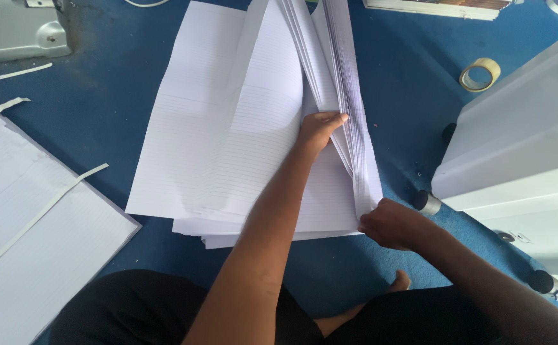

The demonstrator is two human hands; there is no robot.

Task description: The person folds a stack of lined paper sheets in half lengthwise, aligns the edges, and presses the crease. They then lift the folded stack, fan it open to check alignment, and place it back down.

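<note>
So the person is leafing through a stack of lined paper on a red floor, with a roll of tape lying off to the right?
Not quite: the head view shows the floor is blue, not red. Both hands, left hand and right hand, are on the lined paper stack, and the tape roll lies to the right.
</note>
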